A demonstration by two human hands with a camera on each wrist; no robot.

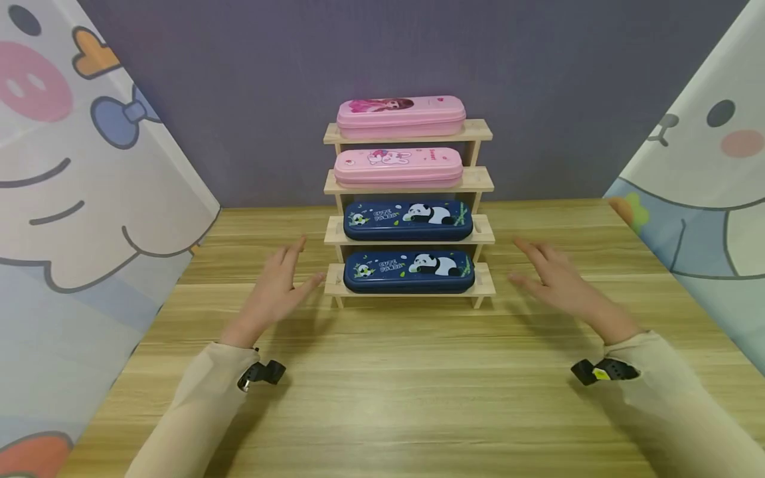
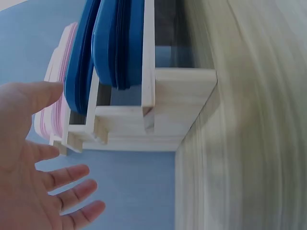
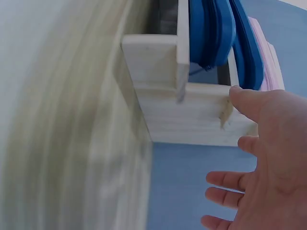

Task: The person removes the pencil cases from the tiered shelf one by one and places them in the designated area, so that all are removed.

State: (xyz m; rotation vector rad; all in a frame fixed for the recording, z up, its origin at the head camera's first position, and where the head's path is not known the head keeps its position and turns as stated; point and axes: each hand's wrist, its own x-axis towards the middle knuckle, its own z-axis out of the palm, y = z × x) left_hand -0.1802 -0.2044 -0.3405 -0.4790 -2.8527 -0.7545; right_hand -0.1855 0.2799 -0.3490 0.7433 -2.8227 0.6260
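A stepped wooden rack (image 1: 485, 282) stands on the table with one pencil case per tier. Its top tier bears a pink pencil case (image 1: 402, 118) with a doll picture, and under it lies a pink rabbit pencil case (image 1: 399, 167). The two lower tiers carry dark blue panda pencil cases, an upper one (image 1: 382, 226) and a bottom one (image 1: 382, 277). My left hand (image 1: 270, 292) hovers left of the rack, fingers spread, holding nothing. To the right of it my right hand (image 1: 558, 282) is held the same way, apart from the rack and likewise holding nothing.
The rack stands at the back of the wood-grain table (image 1: 388, 385), near a grey-blue wall (image 1: 263, 119). Cartoon-printed panels flank the table, a pig-nosed one (image 1: 84, 179) on the left and a white-faced one (image 1: 705, 179) on the right.
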